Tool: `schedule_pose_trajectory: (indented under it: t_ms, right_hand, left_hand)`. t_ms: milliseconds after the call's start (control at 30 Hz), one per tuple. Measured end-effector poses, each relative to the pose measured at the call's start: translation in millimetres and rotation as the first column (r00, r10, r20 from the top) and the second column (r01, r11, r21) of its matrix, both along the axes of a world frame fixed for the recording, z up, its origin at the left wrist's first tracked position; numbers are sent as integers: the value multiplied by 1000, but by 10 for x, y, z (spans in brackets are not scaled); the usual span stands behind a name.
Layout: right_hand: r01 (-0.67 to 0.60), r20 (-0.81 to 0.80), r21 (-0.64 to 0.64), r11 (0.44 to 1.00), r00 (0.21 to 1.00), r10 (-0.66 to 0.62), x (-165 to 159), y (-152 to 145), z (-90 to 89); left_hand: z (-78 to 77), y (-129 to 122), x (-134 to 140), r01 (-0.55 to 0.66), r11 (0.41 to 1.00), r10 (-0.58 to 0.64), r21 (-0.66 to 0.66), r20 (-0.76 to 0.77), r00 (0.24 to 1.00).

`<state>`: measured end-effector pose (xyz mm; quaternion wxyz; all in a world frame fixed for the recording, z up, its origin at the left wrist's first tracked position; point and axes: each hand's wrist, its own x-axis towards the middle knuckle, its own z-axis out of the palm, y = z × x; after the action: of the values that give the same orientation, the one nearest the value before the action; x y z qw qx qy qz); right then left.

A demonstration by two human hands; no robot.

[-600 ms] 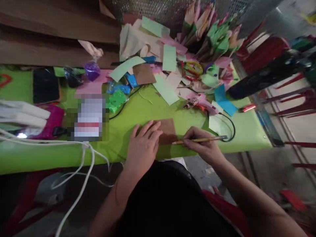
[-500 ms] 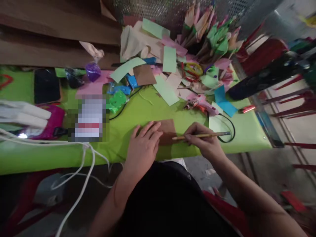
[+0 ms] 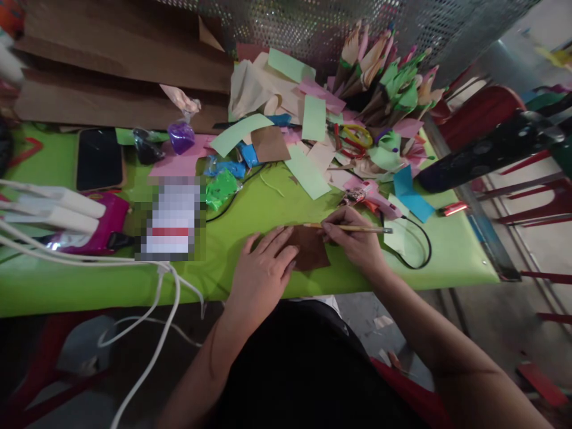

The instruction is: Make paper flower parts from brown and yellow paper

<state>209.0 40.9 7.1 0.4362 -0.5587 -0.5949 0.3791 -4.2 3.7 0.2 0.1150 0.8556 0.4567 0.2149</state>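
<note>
A small brown piece of paper (image 3: 311,250) lies on the green tabletop (image 3: 187,285) in front of me. My left hand (image 3: 264,262) rests flat over its left part, fingers stretched out. Between the fingers of my right hand (image 3: 353,238) is a pencil (image 3: 364,229), held nearly level with its tip pointing left at the paper's far edge. Whether the tip touches the paper I cannot tell. Beyond my right hand lies a pink glue gun (image 3: 378,199) with a black cord.
Coloured paper strips (image 3: 308,171) and scissors (image 3: 357,136) are heaped at the back. Paper flowers (image 3: 393,83) stand behind them. A dark bottle (image 3: 478,149) lies at the right. To the left are a dark phone (image 3: 100,159), a pixelated screen (image 3: 172,220) and white cables (image 3: 167,316).
My right hand has moved the pencil from the paper's middle right side up to its far edge. The brown paper sits at a slightly different angle. The whole view has shifted a little.
</note>
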Motion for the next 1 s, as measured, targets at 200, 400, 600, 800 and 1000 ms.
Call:
schedule_pose_trajectory:
  t_ms: [200, 400, 600, 800, 1000]
  right_hand:
    - [-18, 33, -24, 1000, 999, 19, 31, -20, 22]
    - [-64, 77, -63, 996, 995, 69, 75, -188, 108]
    - [-86, 71, -158, 984, 993, 99, 120, -427, 167]
    - [-122, 56, -163, 979, 990, 132, 154, -533, 206]
    - [-49, -51, -100, 994, 998, 44, 91, -361, 221]
  left_hand:
    - [3, 9, -5, 2, 1000, -2, -12, 5, 1000]
    - [11, -3, -11, -1, 999, 1, -50, 2, 1000]
    - [13, 7, 3, -3, 999, 2, -51, -10, 1000]
    - [25, 6, -4, -1, 998, 0, -59, -19, 1000]
    - [33, 2, -10, -17, 999, 16, -33, -17, 1000]
